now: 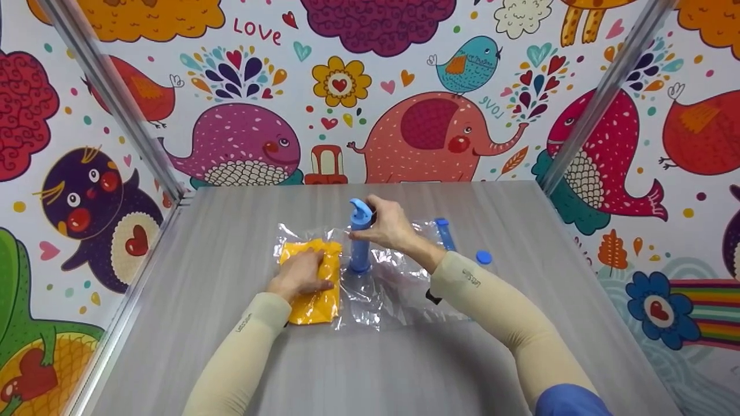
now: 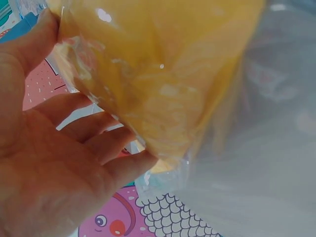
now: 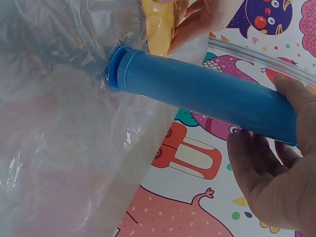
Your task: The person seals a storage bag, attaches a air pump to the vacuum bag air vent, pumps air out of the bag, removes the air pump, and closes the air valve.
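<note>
A clear plastic vacuum bag lies flat on the table, with a folded yellow item, perhaps cloth, inside its left part. My left hand rests on the yellow item through the plastic, fingers spread and fairly straight. In the left wrist view, its fingertips touch the yellow item's edge. A blue hand pump stands upright beside it, its base on the bag's round valve. My right hand grips the pump near its top, just below the hooked blue handle.
A round blue cap lies on the grey table to the right of the bag. Along the bag's right edge runs a blue strip. Walls with cartoon animals and metal posts enclose the table.
</note>
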Tool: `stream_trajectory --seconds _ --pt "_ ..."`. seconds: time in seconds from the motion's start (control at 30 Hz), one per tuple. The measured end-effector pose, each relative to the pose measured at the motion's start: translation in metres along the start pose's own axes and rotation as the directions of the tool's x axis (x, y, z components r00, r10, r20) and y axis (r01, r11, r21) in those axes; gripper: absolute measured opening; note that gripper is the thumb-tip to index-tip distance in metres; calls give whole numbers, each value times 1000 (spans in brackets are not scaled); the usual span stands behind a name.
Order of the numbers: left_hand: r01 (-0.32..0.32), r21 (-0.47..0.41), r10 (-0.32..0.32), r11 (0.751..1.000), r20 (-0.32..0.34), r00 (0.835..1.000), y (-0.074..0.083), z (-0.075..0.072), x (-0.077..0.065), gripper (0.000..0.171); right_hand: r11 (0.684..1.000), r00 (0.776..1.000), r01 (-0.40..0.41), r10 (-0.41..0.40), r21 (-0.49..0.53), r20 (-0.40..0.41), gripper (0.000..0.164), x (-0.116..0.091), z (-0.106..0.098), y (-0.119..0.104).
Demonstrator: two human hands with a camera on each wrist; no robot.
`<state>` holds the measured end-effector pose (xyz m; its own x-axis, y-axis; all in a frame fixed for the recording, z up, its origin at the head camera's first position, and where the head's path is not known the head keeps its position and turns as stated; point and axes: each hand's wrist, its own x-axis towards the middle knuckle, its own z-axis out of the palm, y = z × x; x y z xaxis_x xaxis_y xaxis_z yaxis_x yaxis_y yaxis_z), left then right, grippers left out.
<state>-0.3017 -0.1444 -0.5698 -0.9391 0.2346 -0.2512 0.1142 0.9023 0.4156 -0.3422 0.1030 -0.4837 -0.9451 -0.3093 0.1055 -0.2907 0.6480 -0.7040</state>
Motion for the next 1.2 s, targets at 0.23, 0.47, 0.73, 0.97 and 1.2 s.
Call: stream_trajectory --seconds 0.23,0.47,0.73,0.97,1.2 --pt "2 -4 -2 1000 7 1000 -1 0 0 91 999 998 -24 23 28 53 62 2 -2 -2" --pt "11 -11 -11 1000 13 1000 -1 1 1 91 994 993 -44 32 101 115 63 6 -2 0" --pt "13 -12 -12 1000 13 1000 -1 1 1 90 987 991 -10 -12 163 133 68 6 0 7" --pt "15 -15 -14 1000 16 1000 -1 2 -1 89 989 1000 15 -19 145 24 80 -2 6 14" --pt "11 -29 -11 1000 5 1000 -1 1 -3 88 998 999 1 2 68 -45 79 -7 17 8"
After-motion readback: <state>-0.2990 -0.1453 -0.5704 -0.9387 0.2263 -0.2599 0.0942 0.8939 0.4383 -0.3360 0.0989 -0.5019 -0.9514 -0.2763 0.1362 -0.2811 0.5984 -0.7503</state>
